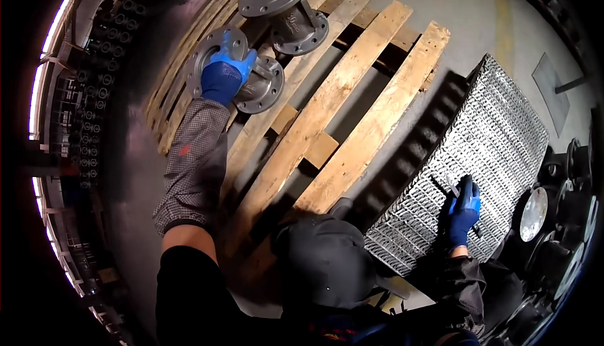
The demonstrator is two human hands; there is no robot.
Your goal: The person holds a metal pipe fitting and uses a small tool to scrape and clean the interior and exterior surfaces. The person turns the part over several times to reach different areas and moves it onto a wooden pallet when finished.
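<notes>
Two blue-gloved hands, wide apart: one by a silver block, one on a grey pipe.
Nearest, the right hand (pixel 464 217) is over the bumpy, shiny silver block (pixel 503 132); a thin, light thing (pixel 451 184) pokes out by its fingers, and I can't tell if they hold it. Farther off, the grey pipe (pixel 267 87) sits on the wooden pallet (pixel 343 88). It is short metal, with a flat round ring at each end and bolt holes around the rings. The left hand (pixel 226 72) lies across its top ring, fingers spread; I can't tell how tightly it grips. Just past it is another pipe (pixel 296 26) like it.
</notes>
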